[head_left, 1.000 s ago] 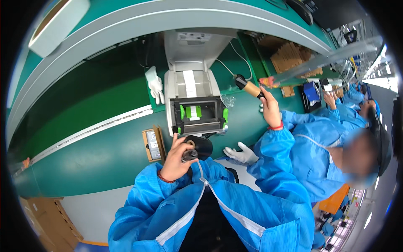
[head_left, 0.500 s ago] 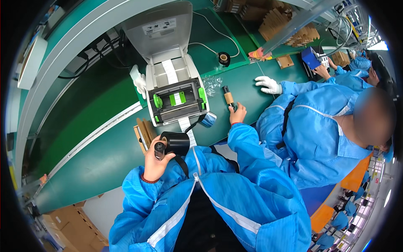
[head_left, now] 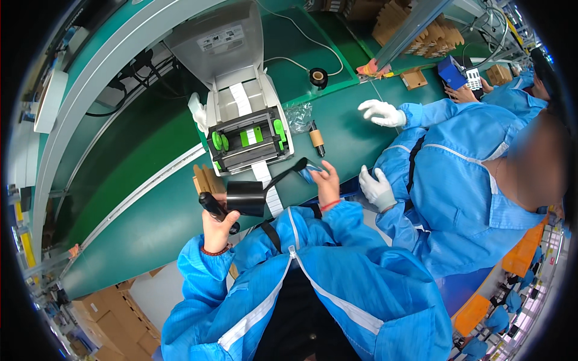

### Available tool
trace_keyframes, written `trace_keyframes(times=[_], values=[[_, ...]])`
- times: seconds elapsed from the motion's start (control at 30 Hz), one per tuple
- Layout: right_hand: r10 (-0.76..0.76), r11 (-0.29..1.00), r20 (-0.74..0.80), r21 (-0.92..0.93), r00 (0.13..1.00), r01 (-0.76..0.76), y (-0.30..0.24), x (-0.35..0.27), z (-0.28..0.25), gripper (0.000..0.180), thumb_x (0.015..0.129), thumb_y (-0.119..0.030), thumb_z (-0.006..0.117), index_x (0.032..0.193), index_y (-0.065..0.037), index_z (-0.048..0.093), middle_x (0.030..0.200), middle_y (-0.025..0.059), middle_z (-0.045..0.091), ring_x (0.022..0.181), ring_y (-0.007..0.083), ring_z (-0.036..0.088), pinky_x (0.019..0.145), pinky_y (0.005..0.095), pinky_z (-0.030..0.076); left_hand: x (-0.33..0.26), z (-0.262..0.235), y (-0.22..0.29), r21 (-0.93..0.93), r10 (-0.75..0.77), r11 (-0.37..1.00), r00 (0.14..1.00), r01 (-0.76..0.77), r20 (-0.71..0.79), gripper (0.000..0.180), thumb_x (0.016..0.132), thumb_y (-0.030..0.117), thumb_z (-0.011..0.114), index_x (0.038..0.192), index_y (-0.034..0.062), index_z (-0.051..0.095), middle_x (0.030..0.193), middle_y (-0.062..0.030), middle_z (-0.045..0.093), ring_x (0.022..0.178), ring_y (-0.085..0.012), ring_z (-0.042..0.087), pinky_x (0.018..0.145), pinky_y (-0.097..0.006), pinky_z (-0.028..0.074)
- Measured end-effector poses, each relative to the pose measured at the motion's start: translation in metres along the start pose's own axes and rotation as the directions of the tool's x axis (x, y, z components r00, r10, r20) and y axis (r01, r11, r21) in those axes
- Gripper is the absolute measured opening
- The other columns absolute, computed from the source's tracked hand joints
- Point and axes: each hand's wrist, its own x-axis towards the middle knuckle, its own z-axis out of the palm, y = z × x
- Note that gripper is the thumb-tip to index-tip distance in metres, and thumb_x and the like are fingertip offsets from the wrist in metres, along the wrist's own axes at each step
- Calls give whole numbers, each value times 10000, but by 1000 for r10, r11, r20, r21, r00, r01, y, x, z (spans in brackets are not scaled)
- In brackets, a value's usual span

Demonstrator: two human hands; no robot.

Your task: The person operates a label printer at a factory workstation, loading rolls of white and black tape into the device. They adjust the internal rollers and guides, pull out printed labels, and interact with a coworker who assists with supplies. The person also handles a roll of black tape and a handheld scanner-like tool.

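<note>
My left hand (head_left: 217,231) is closed around a black spindle (head_left: 212,206), with the black ribbon roll (head_left: 247,198) beside it against my fingers. From the roll a black strip runs up to the right and ends in a shiny blue leader (head_left: 309,171). My right hand (head_left: 327,185) has thumb and fingers at that leader, pinching its edge. A second black spindle with a brown cardboard core (head_left: 316,138) lies on the green bench, beyond my right hand. Beyond the roll stands a label printer (head_left: 250,135), lid up, its green-ended holders bare and white labels trailing out.
To my right sits a co-worker in blue, with white-gloved hands (head_left: 377,188) close to my right hand. A clear plastic bag (head_left: 298,116), a black tape roll (head_left: 318,77) and a white glove (head_left: 197,113) lie around the printer. Brown cardboard pieces (head_left: 208,179) stand by my left hand.
My right hand has left the cored spindle on the bench and moved down-left to the blue leader, which is now lifted. The spindle in my left hand has tilted sideways. The co-worker's second glove has appeared.
</note>
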Motion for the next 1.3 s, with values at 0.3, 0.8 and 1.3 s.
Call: trace_keyframes(times=[0.3,0.8,1.3], values=[[19,930,427,324,904,-172,-132,-52,-38,403,851,-57,486,1241,-31,384,872,41,456,725,102,442,676,249,381,21,27,0,-375,-7,926,988,-52,-155,475,766,185,700,1136,58,432,1013,-52,541,937,-175,548,849,-305,430],[90,848,181,502,979,-171,-168,-60,-31,289,894,-144,443,1169,-56,451,848,30,505,886,205,515,932,424,375,64,44,39,-395,329,850,937,-349,-119,494,831,190,625,1236,15,402,1150,-116,521,1059,-234,515,930,-392,396],[307,745,123,586,944,-319,-159,0,-6,204,924,-161,465,1100,-66,508,1064,45,570,867,127,583,792,255,498,101,129,77,-516,301,811,953,-276,-37,321,830,144,628,1097,40,484,993,-47,564,903,-146,547,808,-281,421]])
